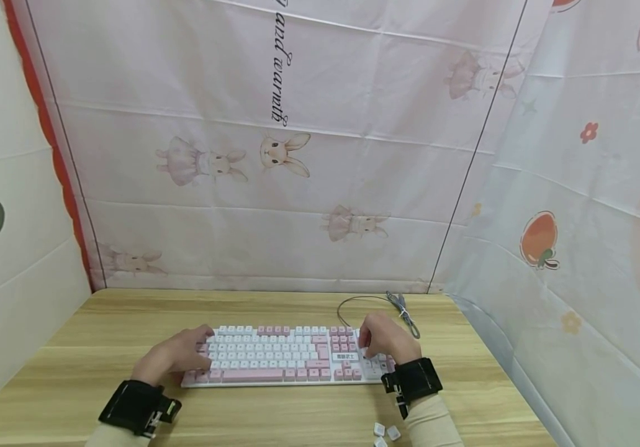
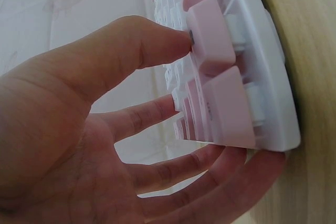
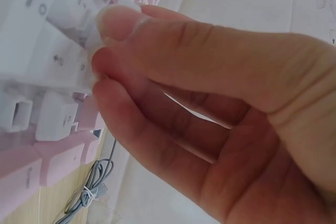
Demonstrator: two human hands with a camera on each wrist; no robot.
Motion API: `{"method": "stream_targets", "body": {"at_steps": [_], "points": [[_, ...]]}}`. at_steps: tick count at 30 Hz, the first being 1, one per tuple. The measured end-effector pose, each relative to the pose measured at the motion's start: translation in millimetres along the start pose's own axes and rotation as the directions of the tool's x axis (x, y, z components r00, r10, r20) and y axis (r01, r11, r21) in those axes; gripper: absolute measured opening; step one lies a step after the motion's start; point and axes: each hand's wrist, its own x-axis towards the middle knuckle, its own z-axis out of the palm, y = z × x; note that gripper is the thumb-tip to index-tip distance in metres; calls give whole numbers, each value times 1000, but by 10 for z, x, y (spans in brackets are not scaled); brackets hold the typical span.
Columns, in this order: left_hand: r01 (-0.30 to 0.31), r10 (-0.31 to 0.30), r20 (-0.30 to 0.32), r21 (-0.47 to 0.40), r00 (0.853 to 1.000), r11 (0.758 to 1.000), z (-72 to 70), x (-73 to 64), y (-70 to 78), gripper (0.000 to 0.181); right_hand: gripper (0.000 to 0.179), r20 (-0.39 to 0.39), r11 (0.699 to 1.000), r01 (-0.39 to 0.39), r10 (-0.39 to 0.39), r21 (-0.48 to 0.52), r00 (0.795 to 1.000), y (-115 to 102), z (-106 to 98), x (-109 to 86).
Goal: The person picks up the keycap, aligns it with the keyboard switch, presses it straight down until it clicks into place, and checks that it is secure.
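A full-size keyboard (image 1: 264,356) with white and pink keycaps lies on the wooden table. My left hand (image 1: 179,354) holds its left end. In the left wrist view, the thumb touches a pink keycap (image 2: 211,36), while other fingers reach the keyboard's end edge. Over the number pad, my right hand (image 1: 388,338) pinches a white keycap (image 3: 93,39) between thumb and fingers, which partly hide it. Whether that keycap is off its switch I cannot tell. Below it, a bare switch (image 3: 21,112) shows among the keys.
Three loose white keycaps, one of them a keycap (image 1: 379,429), lie at the table's front near the right forearm. A grey cable (image 1: 403,313), bundled with a white tie, rests behind the keyboard. Printed cloth (image 1: 320,186) hangs around the wooden table (image 1: 275,416).
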Motion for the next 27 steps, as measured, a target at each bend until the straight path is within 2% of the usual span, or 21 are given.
{"method": "stream_targets", "body": {"at_steps": [12,27], "points": [[7,-7,5,12,1000,1000,8,-14,-1,67,24,18,999,-40,40,-5,999,12,32,28],[7,-7,-8,30,1000,1000,-1,-9,23,66,27,-9,995,-80,80,-58,997,-29,59,15]]}}
